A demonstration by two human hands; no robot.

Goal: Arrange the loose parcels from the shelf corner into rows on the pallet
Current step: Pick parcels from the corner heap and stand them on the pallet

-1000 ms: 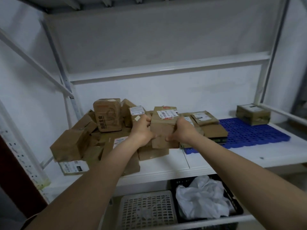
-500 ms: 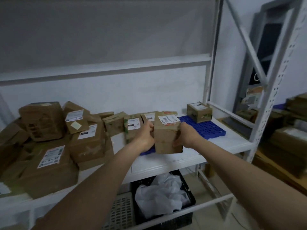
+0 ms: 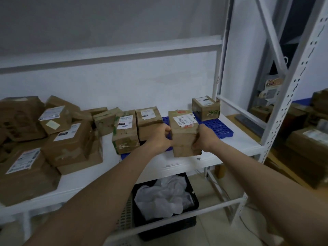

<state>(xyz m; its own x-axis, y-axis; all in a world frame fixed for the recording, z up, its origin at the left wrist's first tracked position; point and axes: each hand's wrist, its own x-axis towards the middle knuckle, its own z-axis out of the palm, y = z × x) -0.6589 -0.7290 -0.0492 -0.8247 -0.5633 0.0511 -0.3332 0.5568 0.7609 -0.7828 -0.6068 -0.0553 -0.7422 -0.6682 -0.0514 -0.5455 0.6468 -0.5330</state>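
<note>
Now the left hand [image 3: 160,137] and the right hand [image 3: 204,139] squeeze a brown box [image 3: 184,134] from both sides. The box is over the front of the blue pallet [image 3: 215,127]. Two boxes [image 3: 137,128] stand just left of it. One small box [image 3: 205,107] sits at the pallet's back corner.

bare blue pallet [image 3: 220,127] right of held parcel [image 3: 184,137], two parcels [image 3: 136,128] crowding left

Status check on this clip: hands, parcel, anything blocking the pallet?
Left hand and right hand grip the parcel by its sides. Parcel over blue pallet, front edge. Neighbouring parcel close at left; gap looks passable.
</note>
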